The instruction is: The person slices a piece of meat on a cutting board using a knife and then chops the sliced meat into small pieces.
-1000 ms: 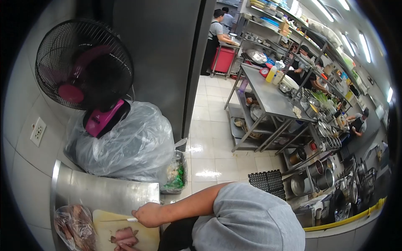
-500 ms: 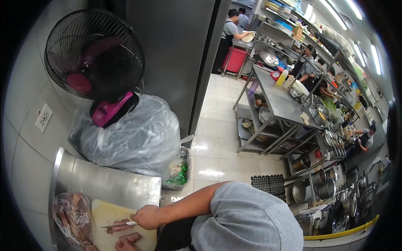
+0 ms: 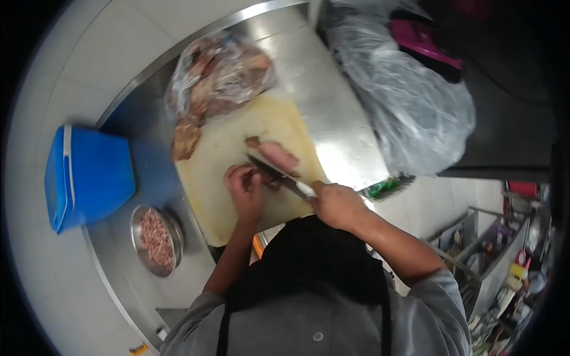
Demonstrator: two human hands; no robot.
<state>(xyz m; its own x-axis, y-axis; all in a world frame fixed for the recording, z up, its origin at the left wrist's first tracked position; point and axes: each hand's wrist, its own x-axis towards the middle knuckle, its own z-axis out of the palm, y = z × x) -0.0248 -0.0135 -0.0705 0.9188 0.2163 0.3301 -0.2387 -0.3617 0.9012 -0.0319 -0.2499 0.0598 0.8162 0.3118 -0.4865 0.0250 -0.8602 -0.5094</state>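
My right hand (image 3: 338, 204) is wrapped round the white handle of a knife (image 3: 304, 188). Its dark blade slants across the middle of a pale yellow cutting board (image 3: 222, 207). On the near side of the blade, my left hand (image 3: 244, 193) has its fingers curled on a piece of meat (image 3: 272, 183), partly hidden by fingers and blade. A larger pink slice of meat (image 3: 279, 155) lies just beyond the knife. At the board's far left corner rests a clear plastic bag of meat (image 3: 222, 77), and a browned chunk (image 3: 186, 139) sits beside it.
A metal bowl of diced meat (image 3: 156, 240) stands left on the steel counter (image 3: 341, 124), near a blue container (image 3: 95, 175). A big clear plastic bag (image 3: 409, 113) with a pink-black fan base (image 3: 424, 44) is at right. Steel shelving (image 3: 463, 237) stands farther right.
My view has swung down from the room to the board, bringing the bowl and blue container into sight. The knife remains in my right hand; the left stays by the meat.
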